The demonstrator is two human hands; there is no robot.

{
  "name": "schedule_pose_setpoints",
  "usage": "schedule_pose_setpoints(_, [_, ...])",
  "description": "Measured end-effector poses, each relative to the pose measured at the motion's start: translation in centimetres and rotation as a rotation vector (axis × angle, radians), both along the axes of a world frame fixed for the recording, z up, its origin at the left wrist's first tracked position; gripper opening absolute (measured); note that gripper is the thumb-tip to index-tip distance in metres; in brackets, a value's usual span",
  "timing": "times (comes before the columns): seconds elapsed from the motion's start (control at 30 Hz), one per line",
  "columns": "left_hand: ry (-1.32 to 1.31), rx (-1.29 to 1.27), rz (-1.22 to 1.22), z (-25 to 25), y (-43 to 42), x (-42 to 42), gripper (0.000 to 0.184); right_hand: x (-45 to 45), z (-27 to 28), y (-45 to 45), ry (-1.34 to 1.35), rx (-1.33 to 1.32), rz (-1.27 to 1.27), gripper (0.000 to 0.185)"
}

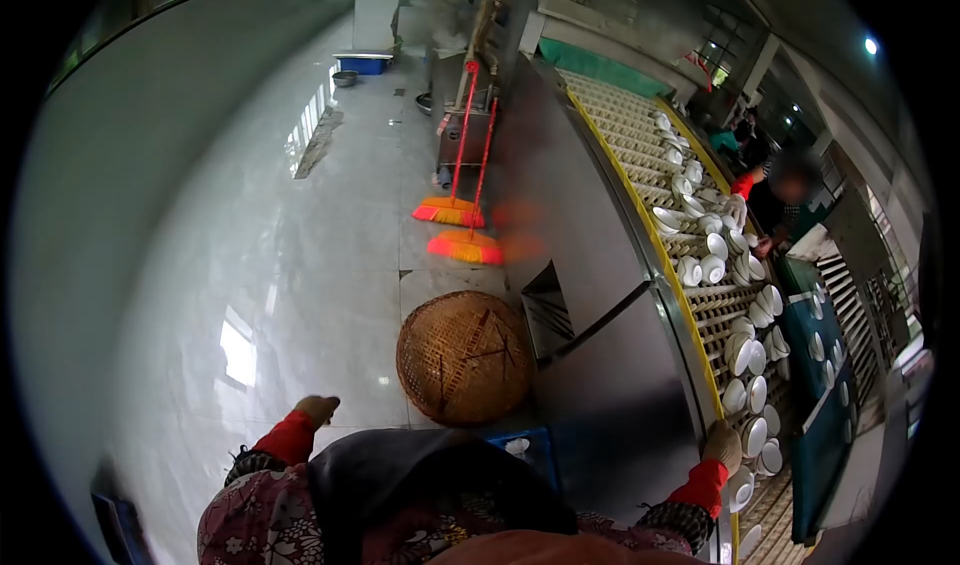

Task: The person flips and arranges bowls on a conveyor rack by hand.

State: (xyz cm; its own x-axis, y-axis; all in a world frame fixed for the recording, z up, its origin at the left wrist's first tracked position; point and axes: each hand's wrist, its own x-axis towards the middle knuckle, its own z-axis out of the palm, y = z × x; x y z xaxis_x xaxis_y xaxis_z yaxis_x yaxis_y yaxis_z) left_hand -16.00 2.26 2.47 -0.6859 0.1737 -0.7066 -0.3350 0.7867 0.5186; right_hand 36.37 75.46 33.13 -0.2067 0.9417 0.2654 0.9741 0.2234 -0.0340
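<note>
Lying and leaning in uneven rows, white bowls (757,394) occupy the ribbed conveyor (612,115) at right. The right hand (722,445) rests at its yellow edge (655,247), just beside the nearest bowls; its finger opening and any grip cannot be told. The left hand (316,409) hangs above the tiled floor (250,295), nothing visible in it, its degree of opening unclear. A round woven basket (466,358) lies near two orange brooms (466,248). Across the conveyor, a co-worker's red sleeve (742,185) reaches toward farther bowls.
</note>
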Motion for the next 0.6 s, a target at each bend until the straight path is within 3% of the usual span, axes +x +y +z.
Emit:
schedule_pose_setpoints(0.03, [0.096,0.155,-0.105,-1.0,0.6,0.2,0.042,0.5,0.3,-0.2,-0.019,-0.043,-0.061,0.062])
schedule_pose_setpoints(0.1, [0.136,0.051,-0.059,2.9,2.7,-4.7,0.058,0.6,0.2,-0.8,-0.021,-0.037,-0.185,0.058])
schedule_pose_setpoints(0.13, [0.112,0.095,-0.062,1.7,3.0,-6.5,0.059,-1.3,2.7,-3.5,-0.076,-0.124,-0.264,0.054])
schedule_pose_setpoints(0.2, [0.044,0.112,-0.084,0.8,3.7,-7.7,0.059,-0.1,0.8,-2.3,-0.182,-0.056,-0.202,0.044])
schedule_pose_setpoints(0.3, [0.043,-0.018,-0.156,-0.7,4.7,-10.3,0.054,0.1,0.0,-1.9,0.010,0.026,-0.279,0.057])
schedule_pose_setpoints(0.37, [0.206,-0.247,-0.477,-2.8,4.7,-10.5,0.051,-0.1,0.0,-2.9,0.035,0.023,-0.282,0.058])
schedule_pose_setpoints(0.4, [0.384,0.043,-0.996,-2.3,3.4,-10.1,0.047,0.1,0.5,-3.3,0.038,0.007,-0.300,0.057])
schedule_pose_setpoints(0.6, [0.445,-0.171,-0.981,-1.0,7.9,-14.0,0.043,0.4,1.3,-4.9,0.201,0.029,-0.372,0.055])
